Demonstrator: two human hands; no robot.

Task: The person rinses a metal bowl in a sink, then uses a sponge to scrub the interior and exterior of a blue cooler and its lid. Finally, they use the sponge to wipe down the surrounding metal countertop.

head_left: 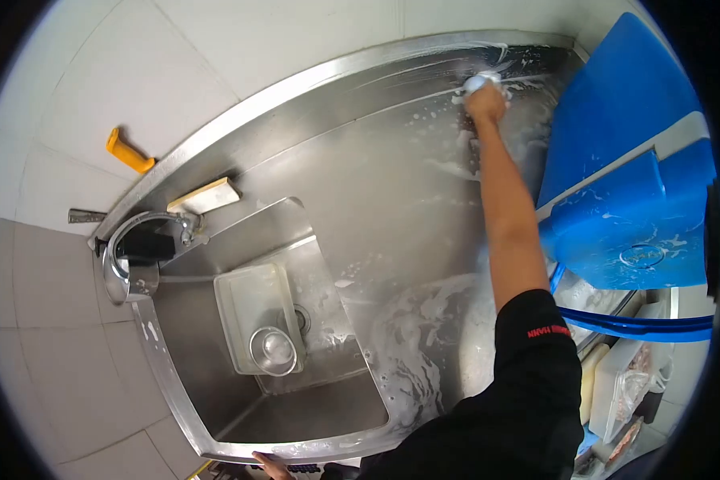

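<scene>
My right hand (486,106) reaches to the far right part of the steel sink counter (392,192), closed around a pale foamy pad (478,82). The pad is pressed near the foot of the back wall, and white suds lie around it. I cannot make out its exact kind because foam and fingers cover much of it. At the bottom of the view, my left hand (273,466) rests against the front rim of the sink (296,450). Its fingers are partly visible and look stretched out, holding nothing.
Left of the wet counter, the sink basin (216,400) holds a translucent plastic tub (252,292) and a round metal strainer (273,350). A faucet (120,248), a brush block (206,196) and an orange handle (129,151) are at left. A large blue container (616,200) stands at right.
</scene>
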